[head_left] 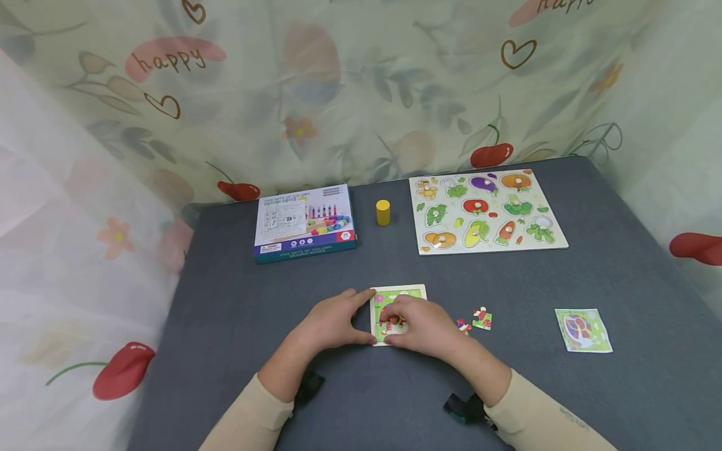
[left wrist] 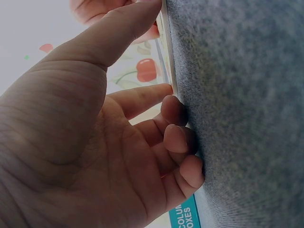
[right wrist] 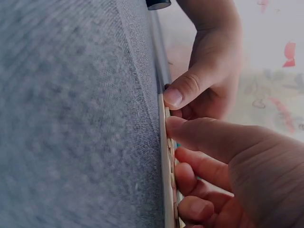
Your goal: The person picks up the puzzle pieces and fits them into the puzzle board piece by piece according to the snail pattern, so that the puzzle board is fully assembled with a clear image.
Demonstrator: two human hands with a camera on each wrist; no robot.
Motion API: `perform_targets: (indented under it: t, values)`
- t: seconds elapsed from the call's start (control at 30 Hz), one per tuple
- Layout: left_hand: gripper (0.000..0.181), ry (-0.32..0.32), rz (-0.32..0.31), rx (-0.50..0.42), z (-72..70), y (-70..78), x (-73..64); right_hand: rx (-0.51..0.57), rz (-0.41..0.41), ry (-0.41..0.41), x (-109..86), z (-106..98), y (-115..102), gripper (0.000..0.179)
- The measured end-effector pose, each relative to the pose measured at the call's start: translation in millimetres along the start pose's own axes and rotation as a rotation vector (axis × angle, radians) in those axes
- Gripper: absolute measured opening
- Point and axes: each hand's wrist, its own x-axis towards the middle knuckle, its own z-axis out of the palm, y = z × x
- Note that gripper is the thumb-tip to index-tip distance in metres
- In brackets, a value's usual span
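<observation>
A small framed jigsaw puzzle point(head_left: 398, 290) with a green picture lies flat on the dark table. My left hand point(head_left: 336, 319) holds its left side, index finger at the far corner and thumb at the near one; the other fingers of that hand point(left wrist: 128, 156) curl loosely beside the table. My right hand point(head_left: 423, 322) bends over the puzzle, its thumb point(right wrist: 176, 127) at the near edge and its fingertips touching the wooden pieces point(right wrist: 172, 164). Whether it pinches a piece is hidden. Two loose puzzle pieces point(head_left: 482, 318) lie right of this hand, one partly covered.
A printed picture card point(head_left: 584, 332) lies at the right. Along the back stand a boxed bead set point(head_left: 304, 222), a yellow cylinder point(head_left: 383, 213) and a vegetable peg board point(head_left: 487, 213). Patterned curtains point(head_left: 361, 94) surround the table.
</observation>
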Motion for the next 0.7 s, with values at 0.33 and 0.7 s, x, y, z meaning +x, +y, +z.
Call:
perform_targets:
  t: [0.33,0.7]
  values:
    - [0.092,0.000,0.000,-0.001,2.1,-1.1,0.9,-0.002,0.056,-0.008,-2.0,0.4,-4.7,0.029]
    - [0.092,-0.007,-0.005,-0.004,0.8,-1.5,0.9,-0.059,0.029,0.003,-2.0,0.1,-8.2,0.019]
